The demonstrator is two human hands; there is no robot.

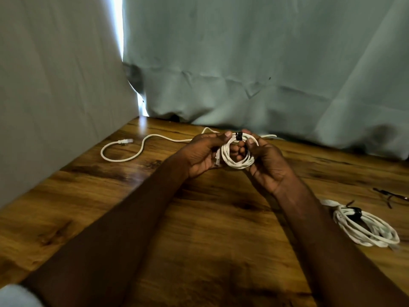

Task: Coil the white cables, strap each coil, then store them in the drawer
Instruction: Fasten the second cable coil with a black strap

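Two hands hold one small white coil [237,154] above the wooden table [110,207]. I see the left hand [200,155] gripping the coil's left side, fingers curled round it, and the right hand [266,161] pinching its right side near a black strap [239,136] at the top. Another strapped coil [367,228] lies on the table at right. One loose white cable [124,149] trails at far left. Spare black straps [389,196] lie by the right edge. I can't see any drawer or container.
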